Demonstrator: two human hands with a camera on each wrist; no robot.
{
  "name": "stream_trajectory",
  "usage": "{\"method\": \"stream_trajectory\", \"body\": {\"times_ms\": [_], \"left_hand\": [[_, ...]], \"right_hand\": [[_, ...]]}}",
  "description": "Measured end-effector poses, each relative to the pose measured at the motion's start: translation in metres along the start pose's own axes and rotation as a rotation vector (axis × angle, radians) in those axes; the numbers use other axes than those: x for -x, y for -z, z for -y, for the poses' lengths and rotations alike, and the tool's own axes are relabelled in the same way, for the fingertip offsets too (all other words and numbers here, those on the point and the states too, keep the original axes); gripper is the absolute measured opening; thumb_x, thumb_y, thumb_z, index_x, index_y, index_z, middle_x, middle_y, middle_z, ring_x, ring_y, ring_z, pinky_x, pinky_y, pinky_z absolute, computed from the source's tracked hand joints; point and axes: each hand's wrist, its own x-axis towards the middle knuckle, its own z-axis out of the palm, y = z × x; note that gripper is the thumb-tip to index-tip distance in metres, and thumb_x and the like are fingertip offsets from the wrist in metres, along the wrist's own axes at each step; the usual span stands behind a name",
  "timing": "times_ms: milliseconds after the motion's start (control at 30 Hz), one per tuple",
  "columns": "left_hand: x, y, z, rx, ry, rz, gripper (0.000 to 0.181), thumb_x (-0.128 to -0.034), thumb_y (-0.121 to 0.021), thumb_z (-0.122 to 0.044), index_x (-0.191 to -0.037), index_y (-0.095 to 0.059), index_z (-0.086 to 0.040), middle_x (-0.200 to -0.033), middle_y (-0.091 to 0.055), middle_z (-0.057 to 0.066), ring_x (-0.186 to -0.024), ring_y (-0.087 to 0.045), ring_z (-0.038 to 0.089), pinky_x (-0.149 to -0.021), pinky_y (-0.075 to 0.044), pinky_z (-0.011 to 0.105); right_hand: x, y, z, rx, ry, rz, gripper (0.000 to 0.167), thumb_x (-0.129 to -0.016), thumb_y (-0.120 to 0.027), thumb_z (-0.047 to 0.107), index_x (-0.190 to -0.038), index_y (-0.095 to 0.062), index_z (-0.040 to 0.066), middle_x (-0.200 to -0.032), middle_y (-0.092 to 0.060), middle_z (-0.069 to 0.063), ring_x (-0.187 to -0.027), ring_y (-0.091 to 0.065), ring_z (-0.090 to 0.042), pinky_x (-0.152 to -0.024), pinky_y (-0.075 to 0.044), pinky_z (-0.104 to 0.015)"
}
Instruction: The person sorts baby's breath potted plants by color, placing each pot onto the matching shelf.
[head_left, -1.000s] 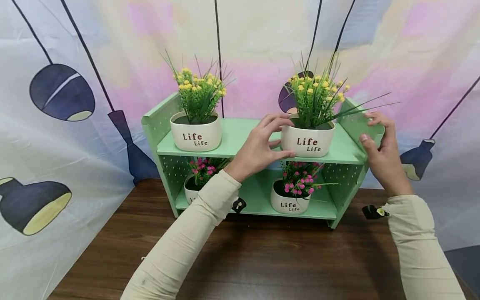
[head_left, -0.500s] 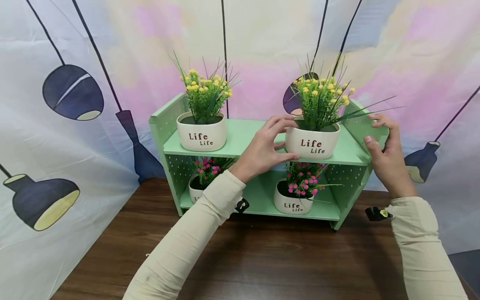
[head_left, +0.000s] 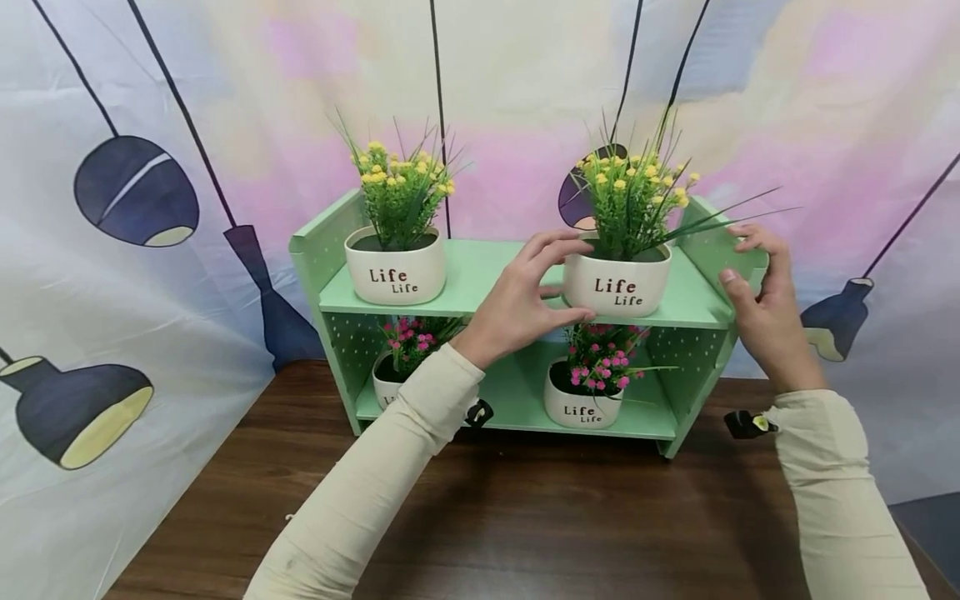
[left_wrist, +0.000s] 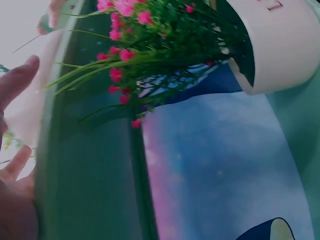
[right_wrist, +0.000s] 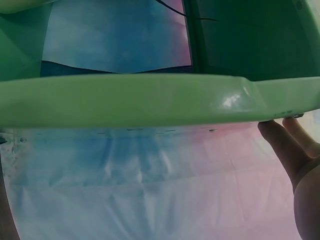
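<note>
On the top board of a green two-tier shelf (head_left: 487,275), my left hand (head_left: 517,300) holds the left end of a white "Life" flowerpot (head_left: 617,287) with yellow flowers. Its thumb lies low at the pot's front and its fingers reach to the rim. In the left wrist view, the thumb (left_wrist: 20,80) and a finger lie either side of the overexposed pot. My right hand (head_left: 772,308) touches the shelf's right side panel from outside, at the upper front edge. In the right wrist view, fingertips (right_wrist: 267,127) meet that panel's (right_wrist: 125,100) outer side.
Another yellow-flowered pot (head_left: 395,271) stands at the top board's left. Two pink-flowered pots stand below: the right one (head_left: 581,404) fully visible, the left one (head_left: 386,387) partly behind my sleeve. The shelf sits on a dark wooden table (head_left: 525,525) before a painted cloth backdrop (head_left: 510,100).
</note>
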Motion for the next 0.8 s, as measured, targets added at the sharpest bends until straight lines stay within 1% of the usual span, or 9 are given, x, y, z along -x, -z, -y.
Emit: {"method": "stream_trajectory", "body": {"times_ms": [67,133,167,233,367,467,567,667,800], "left_hand": [[0.005,0.007,-0.004,-0.002,-0.008,-0.035,0.074,-0.0824,-0.093,-0.014,-0.148,-0.058,-0.014,-0.156,-0.044,0.010,-0.141,-0.050,0.022,-0.094,-0.060,0.034],[0.013,0.015,-0.010,-0.010,-0.019,-0.078,0.070,-0.0853,-0.091,-0.017,-0.148,-0.059,-0.014,-0.153,-0.048,0.009,-0.138,-0.052,0.023,-0.095,-0.060,0.035],[0.018,0.022,-0.015,-0.022,-0.027,-0.104,0.065,-0.0879,-0.089,-0.018,-0.146,-0.060,-0.013,-0.150,-0.051,0.009,-0.136,-0.053,0.024,-0.095,-0.060,0.036],[0.030,0.035,-0.026,-0.071,-0.037,-0.140,0.052,-0.0932,-0.084,-0.020,-0.141,-0.065,-0.012,-0.144,-0.058,0.005,-0.133,-0.056,0.021,-0.098,-0.059,0.036],[0.060,0.063,-0.047,-0.228,-0.044,-0.171,0.035,-0.0991,-0.078,-0.024,-0.131,-0.071,-0.012,-0.133,-0.068,0.002,-0.129,-0.060,0.016,-0.105,-0.055,0.038],[0.084,0.079,-0.057,-0.332,-0.065,-0.191,0.035,-0.0987,-0.078,-0.024,-0.130,-0.072,-0.011,-0.132,-0.069,0.002,-0.129,-0.061,0.015,-0.109,-0.050,0.038],[0.109,0.092,-0.062,-0.403,-0.068,-0.235,0.037,-0.0967,-0.080,-0.020,-0.131,-0.072,-0.010,-0.133,-0.069,0.004,-0.129,-0.062,0.017,-0.111,-0.048,0.038],[0.132,0.103,-0.062,-0.464,-0.034,-0.277,0.043,-0.0942,-0.082,-0.016,-0.135,-0.070,-0.012,-0.138,-0.067,0.005,-0.133,-0.060,0.019,-0.111,-0.048,0.043],[0.162,0.115,-0.056,-0.558,0.082,-0.305,0.054,-0.0921,-0.084,-0.024,-0.143,-0.067,-0.016,-0.149,-0.060,0.007,-0.139,-0.054,0.026,-0.110,-0.045,0.054]], "right_hand": [[-0.001,-0.003,0.000,-0.026,0.002,0.008,0.037,-0.110,-0.050,0.008,-0.142,-0.035,-0.002,-0.162,-0.033,0.003,-0.145,-0.036,-0.022,-0.100,-0.039,-0.025],[-0.002,-0.005,0.000,-0.042,0.007,0.012,0.036,-0.109,-0.051,0.008,-0.141,-0.036,-0.002,-0.162,-0.033,0.002,-0.144,-0.036,-0.023,-0.098,-0.039,-0.023],[-0.002,-0.006,0.000,-0.052,0.009,0.014,0.036,-0.109,-0.051,0.007,-0.141,-0.036,-0.002,-0.162,-0.033,0.001,-0.144,-0.036,-0.023,-0.098,-0.039,-0.023],[-0.002,-0.008,0.001,-0.050,0.008,0.016,0.037,-0.109,-0.051,0.007,-0.142,-0.035,-0.002,-0.163,-0.033,0.002,-0.144,-0.036,-0.023,-0.098,-0.040,-0.023],[-0.004,-0.007,0.003,-0.024,0.003,0.013,0.038,-0.110,-0.051,0.010,-0.143,-0.035,-0.001,-0.163,-0.033,0.003,-0.145,-0.037,-0.022,-0.098,-0.040,-0.024],[-0.003,-0.006,0.005,0.004,-0.004,0.014,0.039,-0.110,-0.050,0.011,-0.144,-0.034,-0.001,-0.163,-0.033,0.004,-0.145,-0.037,-0.021,-0.097,-0.041,-0.024],[-0.002,-0.005,0.005,0.016,-0.010,0.020,0.039,-0.110,-0.050,0.011,-0.144,-0.033,-0.002,-0.163,-0.032,0.005,-0.145,-0.037,-0.020,-0.096,-0.041,-0.024],[-0.002,-0.004,0.005,0.012,-0.010,0.010,0.040,-0.110,-0.050,0.009,-0.145,-0.033,-0.002,-0.163,-0.032,0.004,-0.147,-0.035,-0.020,-0.098,-0.040,-0.024],[0.000,-0.003,0.005,-0.011,-0.019,-0.004,0.040,-0.110,-0.050,0.009,-0.145,-0.035,0.000,-0.163,-0.033,0.004,-0.147,-0.035,-0.021,-0.097,-0.041,-0.022]]}}
